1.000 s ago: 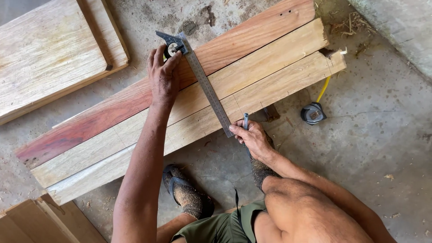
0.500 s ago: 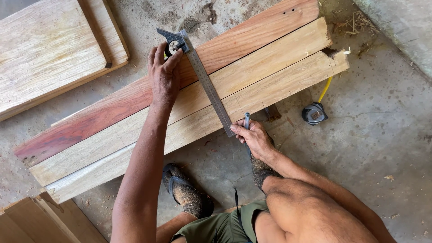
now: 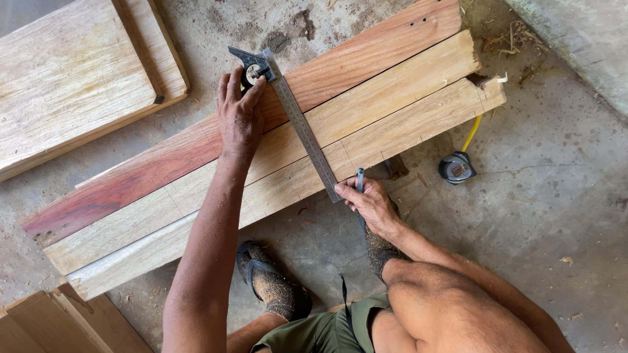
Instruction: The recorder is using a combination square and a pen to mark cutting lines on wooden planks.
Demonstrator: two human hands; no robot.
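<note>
Three long planks lie side by side on the concrete floor: a reddish one [image 3: 150, 167] farthest from me and two pale ones [image 3: 392, 98]. A metal combination square [image 3: 297, 124] lies across them, its head at the far edge of the red plank. My left hand [image 3: 239, 114] presses flat on the square's head and the red plank. My right hand [image 3: 369, 201] holds a pencil [image 3: 359, 180] upright at the near edge of the closest plank, right beside the ruler's end.
A tape measure [image 3: 456, 168] with yellow tape [image 3: 472, 132] pulled out sits on the floor right of the planks. Wooden panels lie at top left [image 3: 72, 85] and bottom left [image 3: 59, 323]. My sandalled feet [image 3: 271, 284] stand near the planks.
The view has shifted slightly. Both hands stay in place, with the pencil still at the ruler's near end.
</note>
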